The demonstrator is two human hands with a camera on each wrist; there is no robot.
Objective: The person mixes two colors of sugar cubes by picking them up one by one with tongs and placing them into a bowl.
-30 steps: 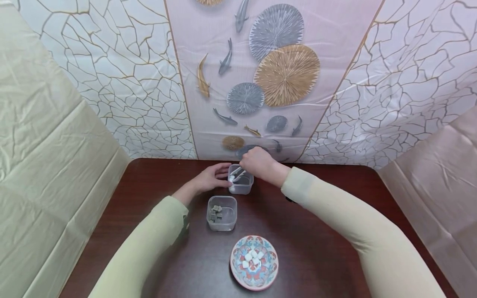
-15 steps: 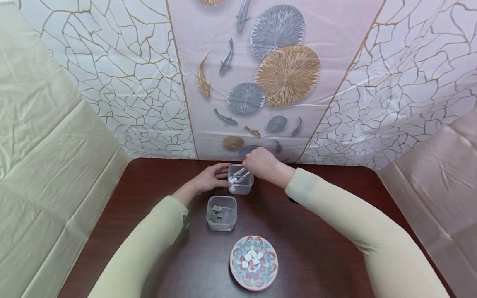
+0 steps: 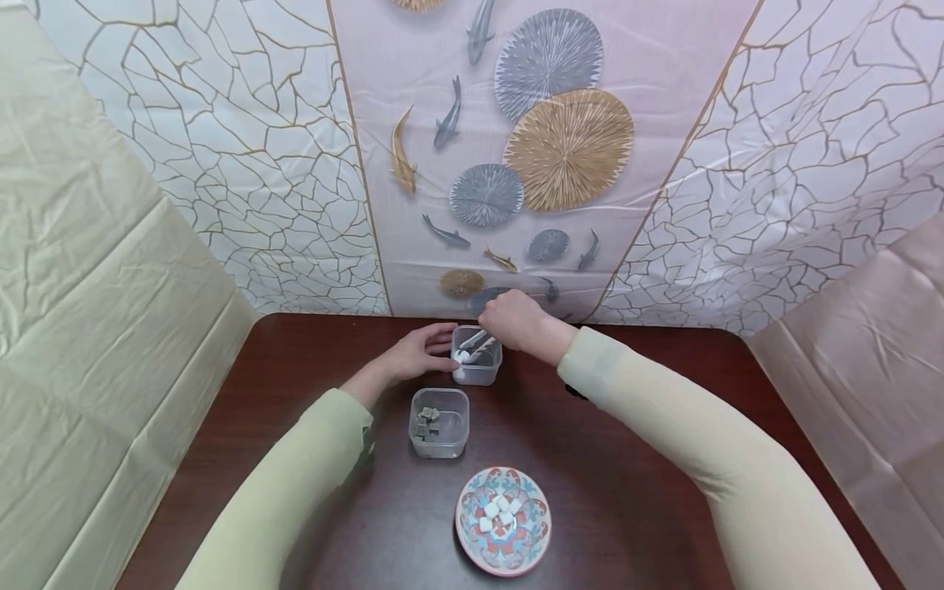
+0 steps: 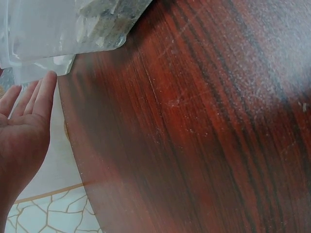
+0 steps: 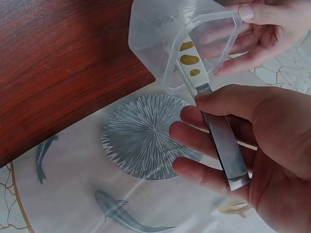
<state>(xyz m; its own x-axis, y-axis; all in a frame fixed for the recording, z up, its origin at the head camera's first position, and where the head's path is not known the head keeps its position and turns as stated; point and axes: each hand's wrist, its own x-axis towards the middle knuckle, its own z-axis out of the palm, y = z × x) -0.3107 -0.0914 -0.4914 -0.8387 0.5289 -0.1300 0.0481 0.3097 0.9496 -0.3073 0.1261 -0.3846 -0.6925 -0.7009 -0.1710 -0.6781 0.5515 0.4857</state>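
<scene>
A pair of metal tongs [image 5: 221,141] with white, gold-spotted tips is held in the right hand [image 3: 512,321], the fingers curled round the arms near the hinge end. The tips are lowered into the far clear plastic container [image 3: 476,365], which stands on the dark wooden table [image 3: 649,426] near its far edge. Something white is seen between the tips in the head view; it appears to be a small cube, though it is too small to be certain.

The container is steadied by the left hand [image 3: 419,352], whose straight fingers are laid against its left wall while the thumb rests on the rim.

The container is judged light, thin-walled and liable to slide on the polished wood, so it is best braced at the side walls. The tongs are judged stiff and springy, best gripped mid-arm for control.

A second clear container [image 3: 438,422] holding grey-green cubes stands nearer the person, and a patterned bowl [image 3: 503,519] with white cubes stands nearest.
</scene>
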